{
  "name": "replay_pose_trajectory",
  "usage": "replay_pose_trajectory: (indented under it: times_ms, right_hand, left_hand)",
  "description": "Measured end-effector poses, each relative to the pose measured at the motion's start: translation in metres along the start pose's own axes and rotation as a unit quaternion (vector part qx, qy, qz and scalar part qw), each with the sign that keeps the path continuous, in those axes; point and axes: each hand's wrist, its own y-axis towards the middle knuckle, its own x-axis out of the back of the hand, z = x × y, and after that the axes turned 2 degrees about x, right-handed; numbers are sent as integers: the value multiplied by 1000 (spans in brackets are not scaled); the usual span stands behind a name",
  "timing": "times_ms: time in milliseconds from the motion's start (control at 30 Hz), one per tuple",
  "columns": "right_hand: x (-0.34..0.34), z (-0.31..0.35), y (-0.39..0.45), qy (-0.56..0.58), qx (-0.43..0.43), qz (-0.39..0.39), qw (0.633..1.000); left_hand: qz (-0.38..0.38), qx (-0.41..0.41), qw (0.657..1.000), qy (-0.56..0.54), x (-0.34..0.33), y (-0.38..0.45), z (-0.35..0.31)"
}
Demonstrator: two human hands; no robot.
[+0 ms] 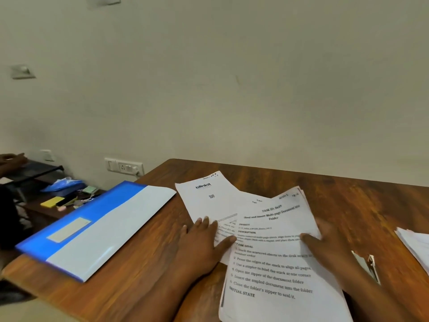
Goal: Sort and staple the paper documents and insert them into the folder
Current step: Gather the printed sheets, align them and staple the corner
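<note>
Several printed sheets lie fanned on the wooden table (348, 201). The top sheet (274, 259) carries task text; beneath it a sheet with a logo (206, 198) sticks out to the left. My left hand (204, 242) lies flat with straight fingers on the left edge of the sheets. My right hand (325, 247) grips the right edge of the top stack, thumb on top. A blue and clear zip folder (97, 228) lies shut to the left. A silver stapler (369, 266) lies right of my right arm.
More white papers (415, 245) sit at the right edge. A lower side shelf at left holds sticky notes (50, 202), a blue bag (62, 184) and a black rack. Another person's hand (11, 160) shows at far left. A wall socket (124, 167) is behind the table.
</note>
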Motion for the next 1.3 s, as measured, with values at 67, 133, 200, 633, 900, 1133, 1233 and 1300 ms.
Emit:
replay_pose_trajectory:
  times_ms: [67, 133, 200, 633, 900, 1133, 1233, 1300]
  right_hand:
    - [3, -2, 3, 13, -14, -9, 1000]
    - [6, -3, 5, 23, -22, -17, 999]
    - [7, -4, 5, 32, -26, -21, 999]
    - [2, -10, 11, 112, -40, 18, 993]
    - [-1, -16, 13, 159, -59, 25, 985]
    - [-21, 23, -22, 298, -39, 141, 943]
    - [-28, 24, -29, 229, -6, 146, 962]
    - [-23, 26, -33, 46, 86, 122, 988]
  left_hand:
    - [-74, 3, 997, 1, 5, -2, 2]
    - [-120, 6, 992, 24, 10, -5, 3]
    - [-130, 14, 990, 58, 16, -10, -3]
    - [25, 148, 989, 1, 1, -4, 22]
    - [-46, 59, 996, -52, 15, -17, -4]
    - [14, 53, 860, -508, 45, -30, -24]
    - [15, 101, 824, -558, 31, -17, -10]
    - [-13, 151, 818, -555, 22, -8, 2]
